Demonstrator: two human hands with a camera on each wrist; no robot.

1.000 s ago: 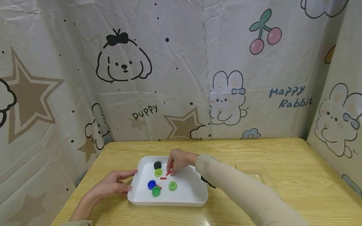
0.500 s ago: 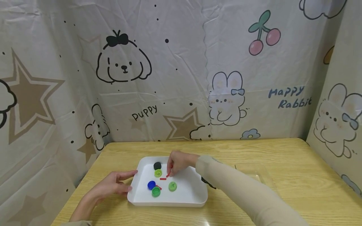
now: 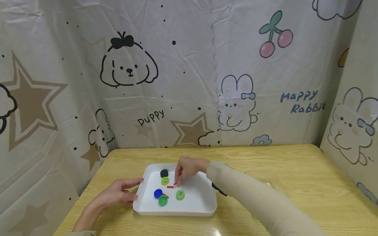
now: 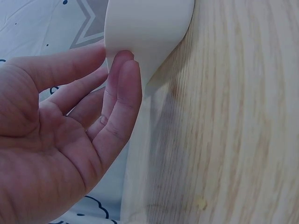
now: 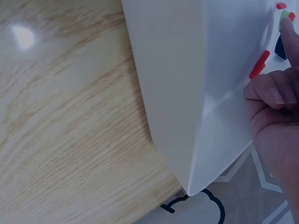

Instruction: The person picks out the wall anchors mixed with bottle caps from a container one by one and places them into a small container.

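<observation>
A white tray [image 3: 203, 209] stands on the table. My left hand [image 3: 113, 193] rests its fingertips against the outside of the tray's left wall; in the left wrist view its fingers [image 4: 127, 93] touch that wall. Over the tray's back half is my right hand [image 3: 188, 169], fingers curled, with red sticks [image 5: 259, 64] held in them. Its fingertips also meet a short red stick [image 3: 175, 183] near the tray floor. Beside it lies another red stick [image 3: 170, 186]. A third red stick [image 3: 166, 195] lies between the blue cap [image 3: 158, 193] and the green cap [image 3: 163, 200].
Also in the tray are a black cap [image 3: 164, 173], a lime cap [image 3: 165, 181] and a light green cap [image 3: 180, 194]. A clear plastic container [image 3: 279, 185] lies right of the tray, partly behind the right sleeve [image 3: 251, 193]. A printed curtain [image 3: 183, 82] hangs behind the table [image 3: 310, 183].
The right fingertips have shifted the short red stick slightly, and it looks more steeply angled. The right forearm has moved a little to the right. The left hand and tray stay put.
</observation>
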